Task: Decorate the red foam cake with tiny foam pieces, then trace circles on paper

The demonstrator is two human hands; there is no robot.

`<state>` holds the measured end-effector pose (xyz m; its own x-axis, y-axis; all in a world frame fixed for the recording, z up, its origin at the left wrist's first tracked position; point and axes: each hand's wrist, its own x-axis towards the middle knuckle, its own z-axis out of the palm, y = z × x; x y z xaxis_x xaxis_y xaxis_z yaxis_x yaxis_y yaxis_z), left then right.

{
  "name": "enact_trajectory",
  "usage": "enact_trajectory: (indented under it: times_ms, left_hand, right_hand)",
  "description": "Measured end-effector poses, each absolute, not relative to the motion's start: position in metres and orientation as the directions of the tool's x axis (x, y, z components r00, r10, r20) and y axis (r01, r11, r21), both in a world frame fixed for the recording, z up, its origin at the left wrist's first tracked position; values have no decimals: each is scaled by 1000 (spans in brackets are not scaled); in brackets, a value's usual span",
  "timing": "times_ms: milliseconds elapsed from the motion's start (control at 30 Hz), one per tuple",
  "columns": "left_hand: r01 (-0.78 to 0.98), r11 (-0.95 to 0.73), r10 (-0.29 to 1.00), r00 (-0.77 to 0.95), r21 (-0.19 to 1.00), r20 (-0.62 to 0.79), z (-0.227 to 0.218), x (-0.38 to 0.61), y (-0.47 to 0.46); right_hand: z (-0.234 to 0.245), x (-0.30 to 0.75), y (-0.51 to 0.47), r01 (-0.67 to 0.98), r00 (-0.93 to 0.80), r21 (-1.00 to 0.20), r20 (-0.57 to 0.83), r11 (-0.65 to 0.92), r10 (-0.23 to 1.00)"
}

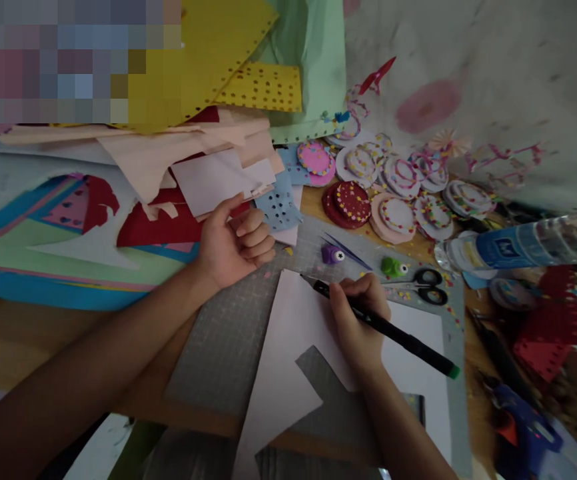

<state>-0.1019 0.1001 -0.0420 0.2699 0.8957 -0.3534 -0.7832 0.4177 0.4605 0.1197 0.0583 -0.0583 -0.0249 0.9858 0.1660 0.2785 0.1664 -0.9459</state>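
My right hand [359, 320] is closed around a black pen with a green end [398, 335]. The pen's tip rests at the top corner of a white sheet of paper [288, 347] that lies on a grey cutting mat [228, 333]. My left hand [233, 243] is loosely curled, palm up, with its fingers folded in and nothing visible inside. It rests at the mat's far left corner, against a pile of red, cream and white paper pieces [193, 180].
Decorated paper discs [393, 200] lie beyond the mat. Small purple [332, 254] and green [393, 267] punches and black scissors [428, 285] sit at its far edge. A plastic bottle [523, 245] lies at right, a blue glue gun [523, 420] at lower right. Coloured sheets [68, 247] cover the left.
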Motion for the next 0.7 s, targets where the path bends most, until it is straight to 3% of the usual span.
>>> enact_trajectory:
  times_ms: [367, 700]
  left_hand:
    - [-780, 433, 889, 286, 452, -357, -42, -101, 100]
    - [-754, 417, 904, 286, 508, -317, -44, -101, 98]
  right_hand:
    - [-56, 120, 57, 253, -137, -955, 122, 154, 983]
    - [-68, 127, 58, 61, -27, -998, -2, 0, 1000]
